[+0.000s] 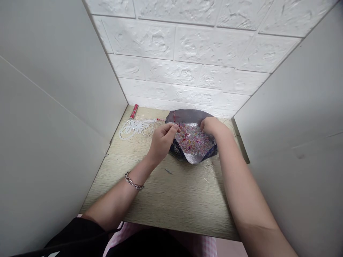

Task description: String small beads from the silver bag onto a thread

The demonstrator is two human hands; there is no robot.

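Note:
An opened dark bag with a silvery lining [191, 159] lies on the table, filled with small pink, red, yellow and clear beads [197, 142]. Over the bag's left side, my left hand [162, 139] is closed in a pinch, thumb against forefinger; reddish beads show by the fingertips, but what they grip is too small to make out. My right hand [213, 126] reaches down to the beads at the bag's right side. Its fingers are bent together, and their tips are partly hidden. A few red beads on a strand [160, 120] run toward the bag's left edge.
White and clear bead strands [134, 127] lie at the back left, beside a red cylinder [134, 111]. A small grey pointed piece [168, 171] rests in front of the bag. Loose thread [206, 173] lies nearby. White panels [292, 125] and a brick-patterned wall [187, 76] enclose the table.

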